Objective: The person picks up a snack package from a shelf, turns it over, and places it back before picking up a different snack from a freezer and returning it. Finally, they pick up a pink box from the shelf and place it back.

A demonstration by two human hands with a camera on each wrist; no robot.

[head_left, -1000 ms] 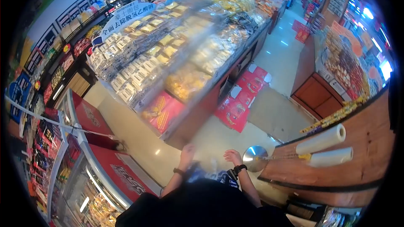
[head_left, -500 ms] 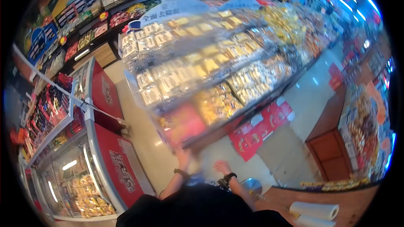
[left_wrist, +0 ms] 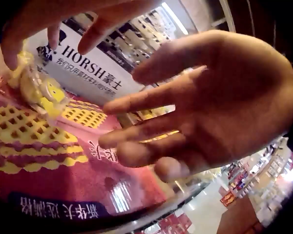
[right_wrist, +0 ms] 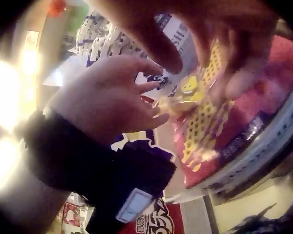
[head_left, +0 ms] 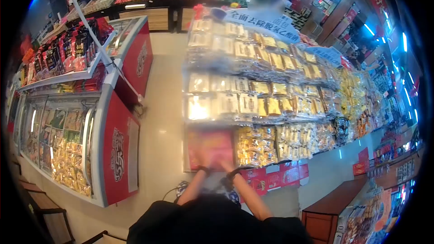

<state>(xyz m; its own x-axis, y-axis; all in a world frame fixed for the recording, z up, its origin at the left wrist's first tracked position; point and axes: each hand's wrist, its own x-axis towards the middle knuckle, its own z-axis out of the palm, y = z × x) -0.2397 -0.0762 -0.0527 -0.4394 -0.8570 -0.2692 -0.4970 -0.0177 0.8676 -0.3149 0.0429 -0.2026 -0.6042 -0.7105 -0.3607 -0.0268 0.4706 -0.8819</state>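
Observation:
Both hands reach over the red-pink compartment at the display's near corner, blurred in the head view. A small clear-wrapped packet with a yellow label (left_wrist: 44,92) lies on the red panel printed with yellow waffles (left_wrist: 34,195). My left hand (right_wrist: 105,95), black band at its wrist, has its fingertips right at the packet's end; its thumb stands apart from it. My right hand (left_wrist: 234,102) hovers beside it, palm showing, fingers loosely spread and nothing between them. In the right wrist view its fingers hang over the panel, close to the packet.
Wrapped bread packs (head_left: 226,101) fill tiers behind the compartment, with yellow-wrapped snacks (head_left: 257,147) to its right. A red-sided freezer (head_left: 122,149) stands left across an aisle (head_left: 160,108). Flattened red cartons (head_left: 282,176) lie on the floor at right; a brown wooden counter (head_left: 332,203) stands beyond.
The head view has swung left, bringing the display corner straight ahead. Both hands have moved from above the floor to over the red-pink compartment.

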